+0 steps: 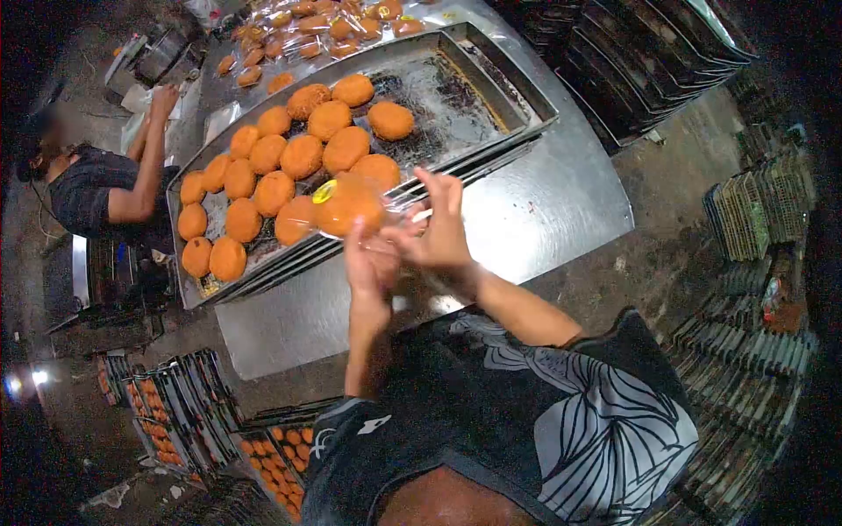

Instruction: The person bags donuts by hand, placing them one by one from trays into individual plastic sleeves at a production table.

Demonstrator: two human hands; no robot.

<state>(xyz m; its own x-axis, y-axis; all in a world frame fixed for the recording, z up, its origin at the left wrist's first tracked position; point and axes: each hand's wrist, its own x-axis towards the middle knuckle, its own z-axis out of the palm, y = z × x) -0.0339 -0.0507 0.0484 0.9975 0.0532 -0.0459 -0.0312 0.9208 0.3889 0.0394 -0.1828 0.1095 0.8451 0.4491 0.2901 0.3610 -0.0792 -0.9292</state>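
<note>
Two bare hands meet at a clear plastic bag point(373, 195) that encloses one round, orange-brown bun point(351, 213) and bears a small yellow label point(324, 191). The left hand point(375, 263) grips the bag from the near side, its thumb against the plastic just below the bun; the right hand point(438, 232) lies at the bag's gathered end with some fingers extended upward, and motion blur makes it impossible to tell whether the others are closed on it. The bagged bun appears over the near rim of a large rectangular metal baking tray point(438, 105), though contact with the rim cannot be determined. Loose round, orange-brown buns point(302, 156) cover the left and middle portions of the tray, whose right portion shows dark, stained metal. Further tray edges show beneath it, the whole set resting on a shiny metal table point(544, 228). Beyond the tray's far side lies a heap of orange-brown buns in clear plastic point(316, 26). At left, a co-worker in a dark short-sleeved top point(96, 188) has one forearm raised; at upper right stands a stack of dark metal trays point(649, 61)
</note>
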